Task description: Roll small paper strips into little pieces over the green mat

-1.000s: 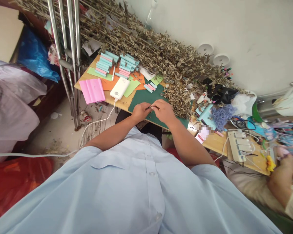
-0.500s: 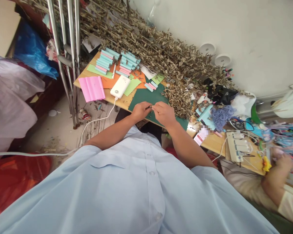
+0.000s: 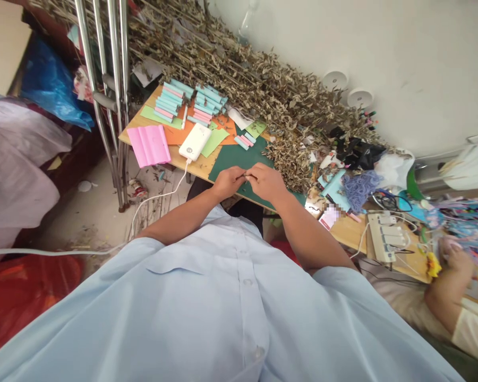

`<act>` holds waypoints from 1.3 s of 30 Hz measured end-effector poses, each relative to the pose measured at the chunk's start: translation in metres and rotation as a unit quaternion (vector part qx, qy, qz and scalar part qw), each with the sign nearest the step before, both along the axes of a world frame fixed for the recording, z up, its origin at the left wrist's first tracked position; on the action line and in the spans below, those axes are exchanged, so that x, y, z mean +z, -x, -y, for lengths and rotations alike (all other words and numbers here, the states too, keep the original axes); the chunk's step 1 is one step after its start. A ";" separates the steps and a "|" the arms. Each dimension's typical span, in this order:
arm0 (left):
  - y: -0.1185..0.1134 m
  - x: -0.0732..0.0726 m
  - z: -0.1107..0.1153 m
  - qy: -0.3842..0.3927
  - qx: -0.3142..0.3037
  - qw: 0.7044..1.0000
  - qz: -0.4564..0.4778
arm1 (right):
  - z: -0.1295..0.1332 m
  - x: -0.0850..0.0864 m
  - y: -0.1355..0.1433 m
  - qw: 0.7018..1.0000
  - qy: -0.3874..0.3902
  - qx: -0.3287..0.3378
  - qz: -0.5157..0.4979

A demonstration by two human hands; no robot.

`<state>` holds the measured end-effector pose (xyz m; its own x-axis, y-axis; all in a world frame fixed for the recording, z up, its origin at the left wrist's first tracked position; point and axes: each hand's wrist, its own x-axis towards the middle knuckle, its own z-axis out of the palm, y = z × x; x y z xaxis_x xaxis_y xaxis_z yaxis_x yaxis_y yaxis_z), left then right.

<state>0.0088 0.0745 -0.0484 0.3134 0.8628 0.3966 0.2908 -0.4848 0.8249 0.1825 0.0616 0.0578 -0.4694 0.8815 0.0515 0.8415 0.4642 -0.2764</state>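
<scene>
My left hand and my right hand meet fingertip to fingertip over the near edge of a dark green mat. Both are closed in a pinch around something small and dark, too little of which shows to name. Just right of my right hand lies a heap of crumbled dried leaves. Beyond my fingers, a few short blue and pink paper rolls rest at the mat's far edge. A white power bank with a cable plugged in sits to the left, beside a pink paper sheet.
Stacked blue and pink rolls lie at the back left. Long dried plant stalks run along the wall. Metal crutches stand left of the table. Rightward are a phone, a power strip and another person's arm.
The view has shifted slightly. My hands stay together at the mat's edge, with the fingers of my right hand turned a little; the pinch is kept.
</scene>
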 end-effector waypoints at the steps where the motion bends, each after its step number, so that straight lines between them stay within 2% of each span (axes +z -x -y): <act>1: 0.000 -0.001 0.000 0.003 0.002 1.000 0.004 | -0.001 -0.002 -0.001 1.000 0.003 -0.001 -0.020; 7: 0.001 -0.005 -0.002 0.000 0.001 1.000 0.007 | 0.004 -0.020 0.002 0.986 -0.005 -0.107 -0.130; 13: 0.001 -0.004 -0.002 0.003 0.006 1.000 0.014 | 0.005 -0.022 0.007 0.979 0.013 -0.109 -0.170; 18: 0.000 -0.007 -0.002 0.008 0.007 1.000 0.027 | -0.003 -0.016 0.006 0.961 0.096 -0.174 -0.193; 23: 0.001 -0.008 -0.001 0.006 0.000 0.999 0.042 | -0.017 -0.016 0.006 0.908 0.215 -0.232 -0.274; 25: 0.002 -0.007 0.000 0.000 -0.007 0.999 0.046 | -0.020 -0.016 0.007 0.894 0.237 -0.242 -0.294; 30: 0.004 -0.004 0.000 -0.006 -0.015 0.998 0.061 | -0.011 -0.018 0.007 0.899 0.202 -0.202 -0.331; 34: 0.004 -0.004 0.000 0.001 -0.005 0.997 0.071 | 0.003 -0.022 0.004 0.924 0.117 -0.180 -0.317; 39: 0.004 -0.002 0.001 0.007 -0.006 0.998 0.060 | 0.010 -0.025 -0.001 0.966 0.015 -0.055 -0.254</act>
<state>0.0045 0.0732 -0.0500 0.2749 0.8648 0.4201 0.1830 -0.4760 0.8602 0.1830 0.0513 0.0323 -0.2935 0.9296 0.2231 0.6380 0.3642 -0.6784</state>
